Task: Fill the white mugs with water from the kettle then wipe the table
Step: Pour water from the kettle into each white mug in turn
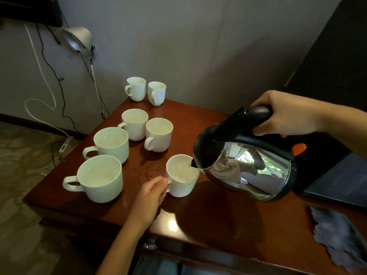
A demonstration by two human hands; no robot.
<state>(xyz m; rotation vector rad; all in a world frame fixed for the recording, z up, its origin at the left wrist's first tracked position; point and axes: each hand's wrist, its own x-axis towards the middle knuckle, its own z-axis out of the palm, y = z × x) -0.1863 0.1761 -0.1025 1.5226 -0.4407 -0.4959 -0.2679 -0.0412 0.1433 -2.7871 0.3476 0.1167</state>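
Pouring step: right hand (286, 114) wraps the kettle (248, 165) handle, spout tipped into the white mug (182, 175) just beside the left hand (151, 193), which pinches its handle. Other mugs (111, 143) beyond look filled. Next, likely: level kettle, fetch grey cloth (341, 241) near right hand, then wipe tabletop (218, 225).

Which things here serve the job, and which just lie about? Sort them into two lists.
Job: electric kettle, tilted in the right hand; white mug under its spout, left hand holding its handle; six other white mugs; grey cloth; table.
Lying about: metal lamp; power strip; black cables.
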